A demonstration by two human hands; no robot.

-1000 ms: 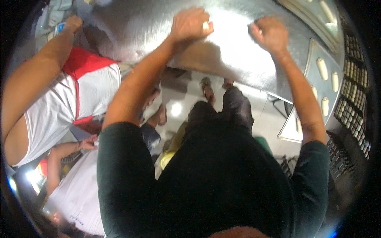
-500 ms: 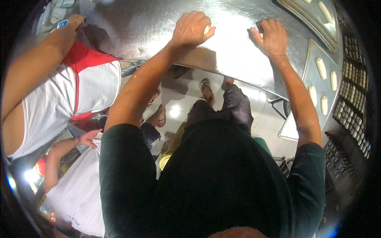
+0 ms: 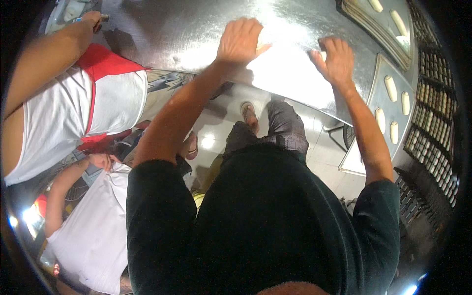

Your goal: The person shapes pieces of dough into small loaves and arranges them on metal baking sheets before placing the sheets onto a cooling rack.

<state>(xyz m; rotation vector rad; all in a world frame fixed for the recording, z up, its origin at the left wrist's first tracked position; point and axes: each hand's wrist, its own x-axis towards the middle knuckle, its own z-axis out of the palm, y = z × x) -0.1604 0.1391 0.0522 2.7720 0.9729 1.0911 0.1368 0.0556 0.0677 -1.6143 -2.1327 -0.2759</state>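
Observation:
My left hand (image 3: 240, 41) lies on the bright metal table (image 3: 172, 46), fingers stretched forward and thumb out to the right. What may be beneath its palm is hidden. To its right, my right hand (image 3: 337, 59) is cupped on the same table with the fingers curled down. Between its thumb and fingers shows a small bit of pale dough (image 3: 323, 55); the rest is covered by the hand. Several pale dough rolls (image 3: 390, 88) lie on a metal tray (image 3: 376, 101) beside my right forearm.
Stacked trays (image 3: 364, 24) with more rolls stand at the far right, and racks (image 3: 435, 118) of small pale pieces line the right side. At the left, a co-worker's hand (image 3: 92, 20) rests at the table's edge. Another person in a white shirt (image 3: 96, 226) is at lower left.
My left hand has flattened, its fingers now straighter; the pale bit seen by its thumb no longer shows. My right hand has come slightly nearer, still curled. The view has shifted a little.

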